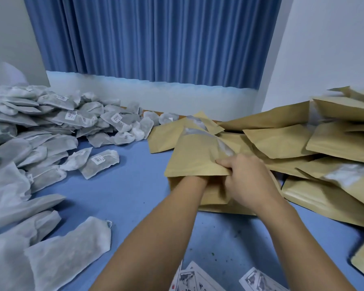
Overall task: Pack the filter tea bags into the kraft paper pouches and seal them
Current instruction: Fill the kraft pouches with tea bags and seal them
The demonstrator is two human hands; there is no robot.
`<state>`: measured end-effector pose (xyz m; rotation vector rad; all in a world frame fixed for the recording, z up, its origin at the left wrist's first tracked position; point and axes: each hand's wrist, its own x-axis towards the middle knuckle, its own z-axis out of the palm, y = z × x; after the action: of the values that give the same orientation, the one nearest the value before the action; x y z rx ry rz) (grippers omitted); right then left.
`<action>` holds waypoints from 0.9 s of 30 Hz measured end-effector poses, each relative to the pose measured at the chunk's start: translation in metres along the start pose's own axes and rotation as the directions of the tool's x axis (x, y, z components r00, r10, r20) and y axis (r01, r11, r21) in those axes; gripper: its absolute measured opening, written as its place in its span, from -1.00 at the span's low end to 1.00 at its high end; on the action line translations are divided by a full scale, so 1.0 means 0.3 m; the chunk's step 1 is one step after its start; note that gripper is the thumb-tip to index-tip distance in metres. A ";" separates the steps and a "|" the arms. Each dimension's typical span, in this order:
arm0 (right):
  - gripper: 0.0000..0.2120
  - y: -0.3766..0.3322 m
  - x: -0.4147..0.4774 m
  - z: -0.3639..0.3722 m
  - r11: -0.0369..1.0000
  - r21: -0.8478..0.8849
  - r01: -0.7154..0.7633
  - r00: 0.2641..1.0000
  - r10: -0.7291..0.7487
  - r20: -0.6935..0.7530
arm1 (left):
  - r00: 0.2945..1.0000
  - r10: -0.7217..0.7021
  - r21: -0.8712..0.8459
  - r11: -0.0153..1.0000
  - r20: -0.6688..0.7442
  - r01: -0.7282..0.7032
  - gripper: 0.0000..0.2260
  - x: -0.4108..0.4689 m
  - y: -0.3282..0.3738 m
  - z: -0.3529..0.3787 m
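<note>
A kraft paper pouch [194, 155] is held in the middle of the view, its mouth toward me. My left hand [192, 181] is pushed inside the pouch up to the wrist, so its fingers are hidden. My right hand [247, 179] pinches the pouch's open edge, thumb on top. A big heap of white filter tea bags [40, 131] lies at the left. One labelled tea bag [100, 162] lies apart from the heap, near the pouch.
Many kraft pouches [315, 148] are piled at the right on the blue table [118, 198]. Printed paper sheets [198, 278] lie at the near edge. A blue curtain [156, 38] and white wall stand behind.
</note>
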<state>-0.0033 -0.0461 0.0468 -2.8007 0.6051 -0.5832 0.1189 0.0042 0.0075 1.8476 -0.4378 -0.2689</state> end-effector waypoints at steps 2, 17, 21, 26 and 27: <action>-0.49 0.006 0.007 0.013 1.000 -0.026 0.006 0.999 -0.007 -0.035 | 0.996 -0.052 0.121 0.992 0.074 0.043 -0.87 0.033 0.029 -0.002; -0.60 0.066 0.011 -0.042 0.965 0.251 -0.073 0.890 0.177 -0.421 | 0.995 0.088 -0.360 0.928 -0.053 -0.101 -0.80 -0.431 -0.135 -0.025; -0.56 0.070 -0.004 -0.065 0.971 0.240 0.019 0.903 0.086 -0.422 | 0.957 -0.209 -0.560 0.777 0.201 0.288 -0.54 -0.405 -0.099 -0.036; -0.41 0.089 -0.085 -0.068 0.929 0.194 0.315 0.946 -0.291 -0.144 | 0.830 0.234 -0.794 0.502 0.506 0.343 -0.25 -0.385 0.003 -0.052; -0.41 0.099 -0.108 -0.059 0.908 0.222 0.356 0.928 -0.372 0.035 | 0.843 0.182 -0.795 0.476 0.506 0.375 -0.27 -0.386 0.017 -0.040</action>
<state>-0.0482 -0.0607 0.0434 -2.7252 -0.0056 -0.5641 0.0182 0.0624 0.0122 0.7043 -0.4366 -0.9371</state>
